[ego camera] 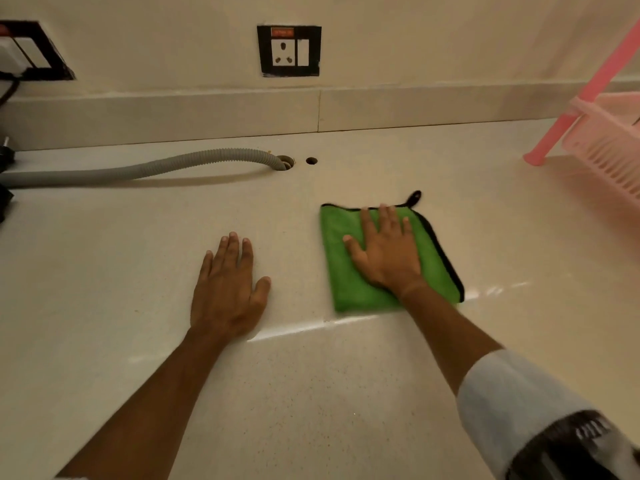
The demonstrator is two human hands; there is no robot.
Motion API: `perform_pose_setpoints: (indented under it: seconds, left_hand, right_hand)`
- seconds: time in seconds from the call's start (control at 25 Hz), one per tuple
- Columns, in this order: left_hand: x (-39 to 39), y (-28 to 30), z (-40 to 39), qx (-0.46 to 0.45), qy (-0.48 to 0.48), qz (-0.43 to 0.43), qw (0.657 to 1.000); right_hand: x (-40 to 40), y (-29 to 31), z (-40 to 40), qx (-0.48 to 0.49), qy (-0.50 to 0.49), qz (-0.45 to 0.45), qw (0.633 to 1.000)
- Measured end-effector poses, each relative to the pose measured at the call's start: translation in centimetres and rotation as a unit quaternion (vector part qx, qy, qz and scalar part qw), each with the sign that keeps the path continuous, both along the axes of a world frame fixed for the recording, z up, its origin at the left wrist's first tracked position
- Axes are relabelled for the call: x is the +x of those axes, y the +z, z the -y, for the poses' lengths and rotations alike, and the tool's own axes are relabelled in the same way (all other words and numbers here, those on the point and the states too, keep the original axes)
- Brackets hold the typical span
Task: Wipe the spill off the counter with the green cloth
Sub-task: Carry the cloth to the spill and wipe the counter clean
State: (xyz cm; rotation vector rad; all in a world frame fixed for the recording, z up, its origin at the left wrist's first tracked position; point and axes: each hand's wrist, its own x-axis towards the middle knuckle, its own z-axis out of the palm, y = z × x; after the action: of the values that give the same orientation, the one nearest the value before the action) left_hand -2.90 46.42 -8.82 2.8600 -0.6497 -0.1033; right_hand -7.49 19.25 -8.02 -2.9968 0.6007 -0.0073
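A folded green cloth (341,268) with black edging and a black loop lies flat on the pale speckled counter (138,271), right of centre. My right hand (386,251) presses down on top of it, palm flat and fingers spread. To the cloth's left, my left hand (228,289) rests flat on the bare counter, fingers together, holding nothing. A shiny wet streak (311,329) runs across the counter just in front of the cloth and both hands.
A grey corrugated hose (138,169) lies along the back left and enters a hole (284,161); a smaller hole (311,160) sits beside it. A pink plastic rack (602,147) stands at the right. A wall socket (289,50) is above the backsplash. Dark objects sit at the left edge.
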Motion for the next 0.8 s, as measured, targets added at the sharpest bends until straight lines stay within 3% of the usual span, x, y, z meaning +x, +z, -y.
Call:
perform_pose_setpoints:
  seconds: [0.12, 0.2, 0.32, 0.48, 0.64, 0.8]
  left_hand:
    - [-0.1, 0.2, 0.0, -0.003, -0.004, 0.004, 1.0]
    - [-0.1, 0.2, -0.2, 0.001, -0.005, 0.0, 1.0]
    - [-0.1, 0.2, -0.4, 0.007, -0.008, -0.008, 1.0]
    - [-0.1, 0.1, -0.1, 0.009, -0.007, -0.003, 1.0]
    - [0.1, 0.5, -0.3, -0.032, -0.007, -0.028, 0.999]
    - [-0.1, 1.4, -2.0, -0.062, 0.015, -0.025, 0.998]
  right_hand:
    - [-4.7, -0.2, -5.0, 0.015, 0.11, 0.013, 0.994]
    - [-9.1, -0.7, -5.3, 0.014, 0.132, 0.025, 0.991]
    - [-11.4, -0.8, -1.8, -0.001, 0.036, 0.018, 0.999]
    - [-5.7, 0.3, -0.7, 0.007, -0.07, 0.012, 0.997]
    - [-0.4, 0.3, -6.4, 0.032, 0.012, 0.013, 0.999]
    - [-4.3, -0.6, -9.6, 0.042, 0.103, 0.043, 0.993]
